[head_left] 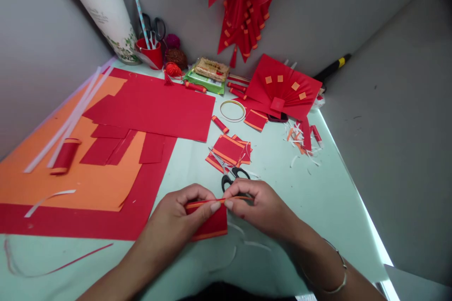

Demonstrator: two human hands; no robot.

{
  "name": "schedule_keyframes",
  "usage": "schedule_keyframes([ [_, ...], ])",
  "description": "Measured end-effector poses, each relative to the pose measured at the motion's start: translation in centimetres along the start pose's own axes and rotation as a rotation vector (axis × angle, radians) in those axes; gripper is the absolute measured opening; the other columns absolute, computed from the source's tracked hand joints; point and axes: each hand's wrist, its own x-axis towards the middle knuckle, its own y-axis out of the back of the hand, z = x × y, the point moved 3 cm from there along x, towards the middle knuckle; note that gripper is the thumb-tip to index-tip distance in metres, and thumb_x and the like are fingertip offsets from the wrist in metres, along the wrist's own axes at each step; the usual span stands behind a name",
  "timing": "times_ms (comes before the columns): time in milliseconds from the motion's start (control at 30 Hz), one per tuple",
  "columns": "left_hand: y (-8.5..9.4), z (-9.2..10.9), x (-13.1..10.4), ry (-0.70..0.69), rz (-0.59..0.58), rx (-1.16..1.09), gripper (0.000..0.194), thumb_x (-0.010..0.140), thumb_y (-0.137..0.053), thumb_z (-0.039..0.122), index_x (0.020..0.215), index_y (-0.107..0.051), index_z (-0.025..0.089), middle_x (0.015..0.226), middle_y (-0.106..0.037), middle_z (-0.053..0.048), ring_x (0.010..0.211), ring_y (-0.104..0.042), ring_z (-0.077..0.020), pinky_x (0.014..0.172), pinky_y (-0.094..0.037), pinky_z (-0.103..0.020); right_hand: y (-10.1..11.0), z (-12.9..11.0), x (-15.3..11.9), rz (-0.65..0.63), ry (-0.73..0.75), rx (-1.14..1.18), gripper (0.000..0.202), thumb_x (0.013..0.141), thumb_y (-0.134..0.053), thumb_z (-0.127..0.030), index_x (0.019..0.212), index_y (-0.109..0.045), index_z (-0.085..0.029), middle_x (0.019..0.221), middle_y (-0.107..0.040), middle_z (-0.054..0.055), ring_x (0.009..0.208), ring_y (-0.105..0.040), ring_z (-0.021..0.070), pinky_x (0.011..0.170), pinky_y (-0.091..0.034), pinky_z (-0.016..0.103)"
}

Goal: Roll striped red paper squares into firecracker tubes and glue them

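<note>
My left hand (pixel 185 214) pinches a red paper piece (pixel 217 221) with orange bands along its top and bottom edges. At its upper right corner, the fingertips of my right hand (pixel 254 202) are closed on a thin orange paper strip (pixel 243 197) that runs past the paper's edge. Both thumbs nearly meet there. Just beyond my right hand lie scissors (pixel 229 170) with black handles, blades spread, resting partly on several red cards (pixel 229 148) with orange edges. Thin white strips (pixel 256 245) lie below my right hand.
Large red sheets (pixel 165 108) and an orange sheet (pixel 106 193) cover the left side, with a red paper roll (pixel 66 155) on top. A tape roll (pixel 232 110), a folded red fan piece (pixel 282 87) and paper scraps (pixel 300 136) lie farther back. A white cup (pixel 102 9) stands back left.
</note>
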Motion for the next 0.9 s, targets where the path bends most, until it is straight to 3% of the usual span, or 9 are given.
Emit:
schedule_keyframes([
  [133,0.1,0.2,0.0,-0.021,0.020,-0.015,0.027,0.077,-0.072,0.051,0.072,-0.073,0.024,0.061,-0.064,0.001,0.058,-0.051,-0.0154,0.053,-0.036,-0.023,0.1,-0.1,0.0,0.014,-0.020,-0.021,0.011,0.081,-0.062,-0.017,0.082,-0.072,-0.022,0.084,-0.071,-0.001,0.081,-0.063,0.0150,0.076,-0.048,0.028],
  [333,0.0,0.3,0.2,-0.054,-0.003,-0.040,0.022,0.077,-0.073,0.045,0.073,-0.076,0.024,0.066,-0.068,0.000,0.063,-0.055,-0.0161,0.057,-0.039,-0.021,0.6,-0.6,-0.4,0.033,0.132,-0.130,0.010,0.085,-0.063,-0.020,0.087,-0.073,-0.021,0.085,-0.071,0.000,0.081,-0.064,0.0147,0.077,-0.050,0.028],
  [433,0.6,0.0,0.2,-0.021,0.061,-0.167,0.023,0.074,-0.078,0.046,0.073,-0.075,0.023,0.067,-0.067,0.001,0.060,-0.054,-0.0143,0.055,-0.039,-0.021,1.7,-0.3,-0.3,0.181,0.219,-0.225,0.015,0.092,-0.060,-0.025,0.102,-0.071,-0.021,0.094,-0.072,0.002,0.087,-0.066,0.0166,0.081,-0.051,0.030],
  [533,1.0,-0.4,0.1,0.053,0.078,-0.393,0.027,0.069,-0.083,0.046,0.077,-0.073,0.023,0.065,-0.065,0.003,0.056,-0.055,-0.0126,0.053,-0.040,-0.020,2.1,0.3,0.1,0.315,0.310,-0.494,0.022,0.097,-0.054,-0.025,0.112,-0.068,-0.018,0.098,-0.071,0.007,0.093,-0.065,0.0217,0.086,-0.052,0.036],
  [700,1.0,-0.7,-0.1,0.135,0.065,-0.640,0.027,0.071,-0.085,0.041,0.089,-0.077,0.023,0.073,-0.076,-0.002,0.064,-0.066,-0.0169,0.061,-0.050,-0.025,0.4,1.6,0.7,0.254,0.304,-0.842,0.026,0.091,-0.062,-0.020,0.117,-0.066,-0.015,0.107,-0.068,0.012,0.100,-0.062,0.0300,0.085,-0.055,0.045],
  [900,1.2,-0.9,0.2,0.136,0.102,-0.737,0.021,0.066,-0.089,0.033,0.081,-0.080,0.020,0.073,-0.079,-0.003,0.067,-0.067,-0.0143,0.066,-0.051,-0.021,-0.7,1.8,0.6,0.325,0.304,-0.948,0.038,0.088,-0.060,-0.015,0.125,-0.063,-0.012,0.104,-0.067,0.015,0.093,-0.065,0.0311,0.076,-0.058,0.045],
])
